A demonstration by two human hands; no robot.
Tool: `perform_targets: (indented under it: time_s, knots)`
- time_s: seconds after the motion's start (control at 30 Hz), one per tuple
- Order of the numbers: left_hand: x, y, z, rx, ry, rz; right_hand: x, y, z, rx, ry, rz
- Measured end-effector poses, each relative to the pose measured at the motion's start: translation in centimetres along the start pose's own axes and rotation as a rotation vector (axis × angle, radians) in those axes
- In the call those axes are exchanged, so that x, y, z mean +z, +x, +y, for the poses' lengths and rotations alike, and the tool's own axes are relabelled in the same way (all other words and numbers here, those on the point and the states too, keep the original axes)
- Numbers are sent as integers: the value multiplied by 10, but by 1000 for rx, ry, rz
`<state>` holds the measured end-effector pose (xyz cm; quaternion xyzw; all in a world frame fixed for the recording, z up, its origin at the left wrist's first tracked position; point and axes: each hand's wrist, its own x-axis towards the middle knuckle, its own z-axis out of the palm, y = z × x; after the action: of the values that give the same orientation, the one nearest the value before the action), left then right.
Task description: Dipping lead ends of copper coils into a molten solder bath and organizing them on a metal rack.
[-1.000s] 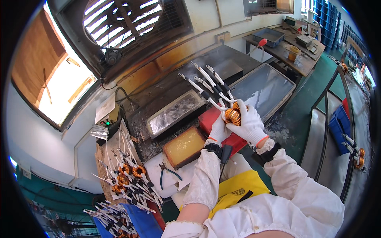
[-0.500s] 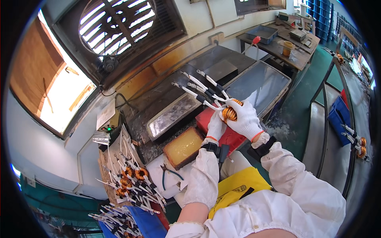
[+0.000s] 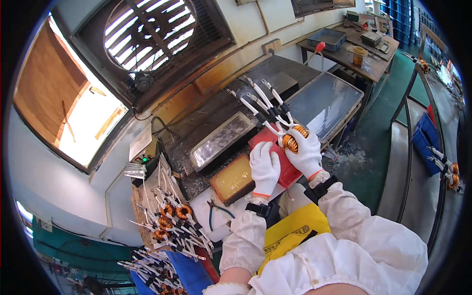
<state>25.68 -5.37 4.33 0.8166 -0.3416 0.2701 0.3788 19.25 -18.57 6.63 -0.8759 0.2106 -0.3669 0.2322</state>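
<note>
My gloved right hand (image 3: 306, 151) grips copper-wound ring coils (image 3: 291, 142), fingers wrapped round their near side. From the coils several white leads (image 3: 268, 104) with black sleeves and metal lugs reach up and away to the left. My gloved left hand (image 3: 264, 168) is apart from the coils, over the edge of a red tray (image 3: 289, 169), fingers loosely bent and nothing seen in them. Beside it lies a rectangular block-like pan of yellowish material (image 3: 233, 180). Behind that stands a long metal trough (image 3: 222, 141) with a shiny silvery surface.
Cutting pliers (image 3: 211, 215) lie at the bench's near edge. More coils (image 3: 166, 222) with white leads are heaped at left, above a blue bin (image 3: 189, 271). A grey-topped tray (image 3: 327, 104) stands at right. A control box (image 3: 145, 152) with green light sits by the wall.
My left hand has let go of the coils and drawn back to the left and down. My right hand keeps hold of them. The view has shifted slightly.
</note>
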Motion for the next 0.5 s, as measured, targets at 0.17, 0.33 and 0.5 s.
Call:
perform_targets:
  time_s: [0.17,0.33,0.5]
  knots:
    - [-8,40,26,390,180,57,3,-1,8,57,26,48]
    - [8,49,-1,627,270,-42,5,-5,0,0,36,78]
    - [6,51,11,582,239,-71,0,-5,4,-62,17,27]
